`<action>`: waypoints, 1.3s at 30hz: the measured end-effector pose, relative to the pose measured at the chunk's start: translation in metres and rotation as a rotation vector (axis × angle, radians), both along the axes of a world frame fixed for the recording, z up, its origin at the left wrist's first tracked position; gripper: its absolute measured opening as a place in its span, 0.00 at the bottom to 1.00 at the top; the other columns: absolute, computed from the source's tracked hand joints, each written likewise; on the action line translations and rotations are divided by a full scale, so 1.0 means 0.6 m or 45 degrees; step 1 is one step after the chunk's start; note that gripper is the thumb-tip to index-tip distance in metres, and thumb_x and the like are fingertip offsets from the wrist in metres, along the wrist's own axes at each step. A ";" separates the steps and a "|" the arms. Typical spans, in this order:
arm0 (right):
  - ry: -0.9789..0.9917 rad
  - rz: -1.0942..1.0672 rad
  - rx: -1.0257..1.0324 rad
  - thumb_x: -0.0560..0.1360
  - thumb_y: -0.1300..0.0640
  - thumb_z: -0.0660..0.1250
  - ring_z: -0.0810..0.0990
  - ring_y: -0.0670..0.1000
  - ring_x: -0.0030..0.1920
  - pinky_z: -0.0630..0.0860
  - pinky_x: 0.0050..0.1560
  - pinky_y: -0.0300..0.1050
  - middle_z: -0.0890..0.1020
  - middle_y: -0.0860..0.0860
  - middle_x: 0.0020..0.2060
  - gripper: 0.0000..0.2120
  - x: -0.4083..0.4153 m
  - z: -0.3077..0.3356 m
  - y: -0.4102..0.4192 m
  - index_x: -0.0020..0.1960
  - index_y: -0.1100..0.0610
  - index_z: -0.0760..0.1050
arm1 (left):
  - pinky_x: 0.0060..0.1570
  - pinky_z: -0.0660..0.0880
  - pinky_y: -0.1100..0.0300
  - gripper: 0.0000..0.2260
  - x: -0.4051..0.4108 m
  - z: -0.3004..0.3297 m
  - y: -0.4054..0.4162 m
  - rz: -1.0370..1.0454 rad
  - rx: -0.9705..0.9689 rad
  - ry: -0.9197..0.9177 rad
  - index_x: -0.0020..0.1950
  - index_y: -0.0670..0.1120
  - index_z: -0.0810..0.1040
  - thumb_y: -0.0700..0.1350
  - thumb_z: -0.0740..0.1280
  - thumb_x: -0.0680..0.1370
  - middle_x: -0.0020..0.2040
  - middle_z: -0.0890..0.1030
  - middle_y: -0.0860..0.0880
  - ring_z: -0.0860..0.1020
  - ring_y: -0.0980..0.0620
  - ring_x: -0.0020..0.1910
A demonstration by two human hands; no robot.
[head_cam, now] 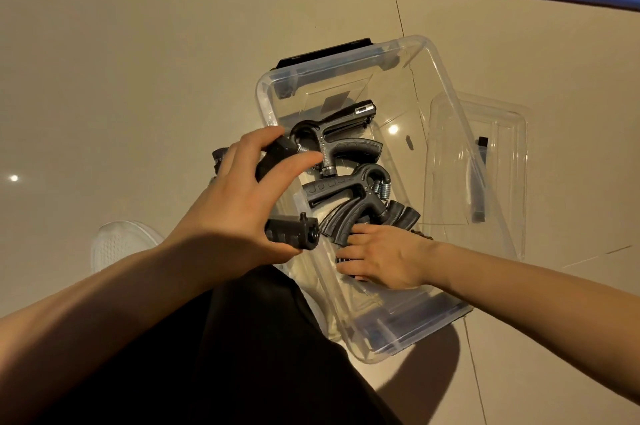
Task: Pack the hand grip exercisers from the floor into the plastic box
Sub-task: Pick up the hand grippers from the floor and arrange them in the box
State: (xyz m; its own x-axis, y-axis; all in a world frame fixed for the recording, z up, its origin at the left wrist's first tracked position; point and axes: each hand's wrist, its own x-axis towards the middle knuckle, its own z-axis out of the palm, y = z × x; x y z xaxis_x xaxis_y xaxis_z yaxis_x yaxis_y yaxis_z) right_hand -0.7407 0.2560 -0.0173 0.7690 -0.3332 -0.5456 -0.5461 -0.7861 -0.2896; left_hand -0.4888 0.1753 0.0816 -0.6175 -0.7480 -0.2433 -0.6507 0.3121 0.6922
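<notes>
1. My left hand (242, 196) is curled round a black hand grip exerciser (287, 234), thumb and fingers wrapped about its two handles, holding it over the near-left wall of the plastic box (446, 78).
2. My right hand (379, 256) is down inside the box with fingers fairly flat on the exercisers (346, 196) already lying there; I cannot tell whether it grips one or only presses.
3. To do this well, I'd judge: carry the held one clear over the rim, lower it into the bare far-right part of the box, and let go only once it rests.
4. I'd keep the right hand steadying the pile so nothing tangles.
5. The exercisers are black, A-shaped, with ribbed handles and a metal spring (382, 189) showing; they lie overlapped in the box's middle.
</notes>
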 end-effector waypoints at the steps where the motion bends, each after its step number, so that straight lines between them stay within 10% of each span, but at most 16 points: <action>1: -0.003 0.003 -0.007 0.77 0.53 0.52 0.80 0.53 0.55 0.67 0.66 0.50 0.82 0.50 0.55 0.19 -0.004 0.000 0.002 0.59 0.51 0.78 | 0.61 0.58 0.65 0.43 -0.001 0.001 0.001 -0.005 -0.002 -0.004 0.71 0.61 0.61 0.50 0.79 0.61 0.68 0.50 0.62 0.51 0.56 0.69; 10: 0.007 -0.266 0.113 0.75 0.60 0.58 0.67 0.53 0.70 0.54 0.71 0.52 0.71 0.51 0.69 0.23 -0.036 0.026 0.016 0.70 0.51 0.70 | 0.60 0.59 0.64 0.42 -0.008 0.009 -0.005 0.026 0.036 -0.004 0.70 0.62 0.62 0.55 0.79 0.60 0.69 0.51 0.61 0.51 0.58 0.68; 18: -0.020 -0.468 -0.115 0.70 0.55 0.72 0.79 0.53 0.58 0.76 0.52 0.49 0.78 0.49 0.61 0.20 -0.070 0.050 0.012 0.61 0.49 0.77 | 0.62 0.53 0.63 0.46 -0.016 0.013 -0.004 0.025 0.030 -0.075 0.71 0.67 0.52 0.58 0.77 0.61 0.75 0.47 0.58 0.47 0.60 0.71; 23: -0.006 -0.251 0.067 0.76 0.58 0.54 0.79 0.54 0.53 0.75 0.49 0.50 0.75 0.49 0.64 0.21 -0.010 0.031 0.019 0.67 0.52 0.73 | 0.61 0.54 0.62 0.45 -0.020 0.018 -0.004 0.030 0.017 -0.075 0.68 0.69 0.50 0.58 0.77 0.61 0.76 0.48 0.56 0.48 0.58 0.71; 27: 0.209 -0.281 0.255 0.82 0.53 0.52 0.74 0.57 0.59 0.69 0.57 0.50 0.63 0.47 0.73 0.20 0.024 0.020 0.013 0.73 0.49 0.63 | 0.61 0.54 0.63 0.46 -0.019 0.020 -0.005 0.011 0.023 -0.084 0.67 0.72 0.47 0.58 0.77 0.62 0.76 0.47 0.58 0.47 0.59 0.71; 34: 0.154 -0.258 -0.038 0.81 0.47 0.53 0.77 0.55 0.50 0.65 0.48 0.50 0.78 0.47 0.56 0.16 0.039 0.019 0.019 0.59 0.50 0.76 | 0.60 0.55 0.63 0.47 -0.019 0.022 -0.003 0.036 0.025 -0.068 0.69 0.71 0.49 0.57 0.77 0.61 0.76 0.49 0.57 0.49 0.58 0.71; 39: 0.152 -0.519 0.293 0.81 0.48 0.53 0.74 0.53 0.62 0.68 0.58 0.49 0.70 0.45 0.69 0.17 0.032 0.048 0.012 0.65 0.48 0.73 | 0.60 0.55 0.62 0.47 -0.019 0.018 -0.001 0.042 0.012 -0.061 0.72 0.67 0.52 0.56 0.77 0.61 0.76 0.50 0.55 0.50 0.57 0.71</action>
